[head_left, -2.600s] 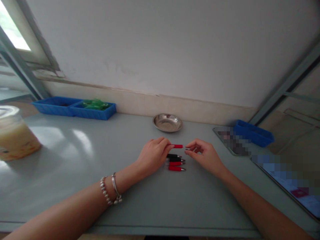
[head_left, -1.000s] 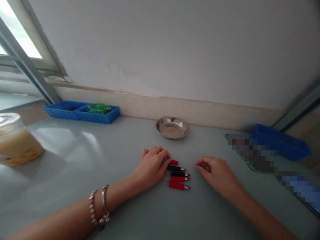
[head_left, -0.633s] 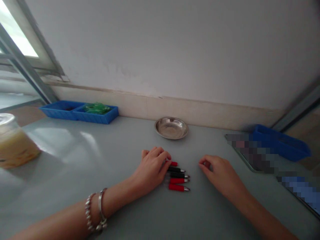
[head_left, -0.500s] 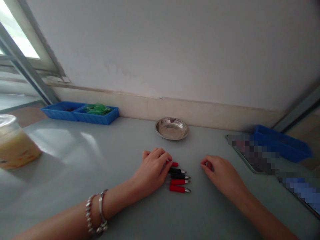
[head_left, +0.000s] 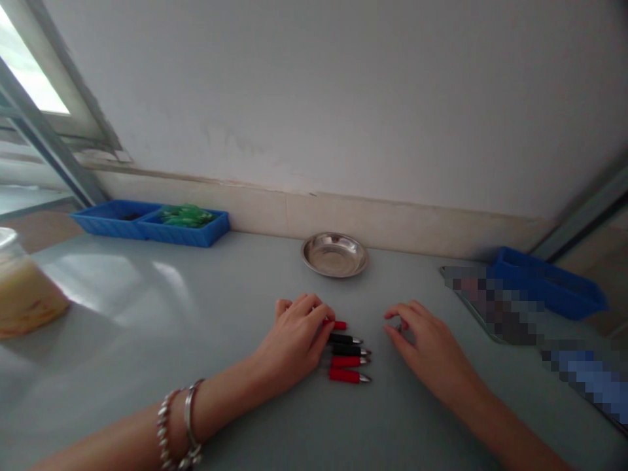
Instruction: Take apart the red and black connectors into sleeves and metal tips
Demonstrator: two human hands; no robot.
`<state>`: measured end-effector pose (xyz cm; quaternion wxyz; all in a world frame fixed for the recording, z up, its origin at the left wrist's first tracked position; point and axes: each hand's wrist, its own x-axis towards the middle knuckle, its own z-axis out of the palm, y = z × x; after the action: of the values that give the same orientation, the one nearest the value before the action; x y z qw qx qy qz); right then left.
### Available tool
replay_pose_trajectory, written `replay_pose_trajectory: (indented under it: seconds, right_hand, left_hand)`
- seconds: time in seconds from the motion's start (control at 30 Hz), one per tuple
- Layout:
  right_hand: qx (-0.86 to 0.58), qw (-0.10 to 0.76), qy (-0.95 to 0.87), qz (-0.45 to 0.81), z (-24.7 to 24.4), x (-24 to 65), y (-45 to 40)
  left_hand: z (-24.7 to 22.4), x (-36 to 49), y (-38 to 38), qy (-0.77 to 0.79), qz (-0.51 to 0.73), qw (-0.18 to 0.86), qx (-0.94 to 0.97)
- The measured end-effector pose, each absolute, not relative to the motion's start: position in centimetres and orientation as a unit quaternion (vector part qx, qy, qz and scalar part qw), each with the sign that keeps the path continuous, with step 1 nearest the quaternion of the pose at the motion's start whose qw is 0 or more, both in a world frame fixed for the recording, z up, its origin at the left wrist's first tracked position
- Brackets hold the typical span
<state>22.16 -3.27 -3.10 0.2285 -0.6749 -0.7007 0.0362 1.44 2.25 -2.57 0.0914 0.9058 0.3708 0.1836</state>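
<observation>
Lying empty: steel dish [head_left: 334, 254]

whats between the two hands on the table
In the head view, the tips of the row of red and black plugs poke out beside the left hand; from there to the right hand is bare grey table.

Grey-green smooth tabletop [head_left: 196, 366] butts against a white wall. On it: row of small red and black plugs with metal tips [head_left: 348, 350] at centre, shallow round steel dish [head_left: 334, 254] behind them near the wall. Back left: two blue plastic trays [head_left: 150, 222], the right one with green parts. Left edge: clear lidded tub with yellowish contents [head_left: 24, 294]. Right: another blue plastic tray [head_left: 549, 291].
</observation>
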Motion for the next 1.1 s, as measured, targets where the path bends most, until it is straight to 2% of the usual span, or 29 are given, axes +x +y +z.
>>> replay_pose_trajectory:
  seconds: [0.13,0.43,1.1]
  right_hand:
    - [-0.613,0.244,-0.747,0.084,-2.5,21.1,-3.7]
    - [-0.555,0.196,-0.788,0.181,-1.9,19.5,-4.9]
    - [-0.528,0.169,-0.82,0.14,-1.9,19.0,-5.3]
  left_hand:
    - [-2.5,1.5,2.2,0.372,0.184,0.09,0.905]
    - [-2.5,1.5,2.1,0.365,0.19,0.093,0.906]
    - [-2.2,1.6,1.6,0.334,0.2,0.085,0.917]
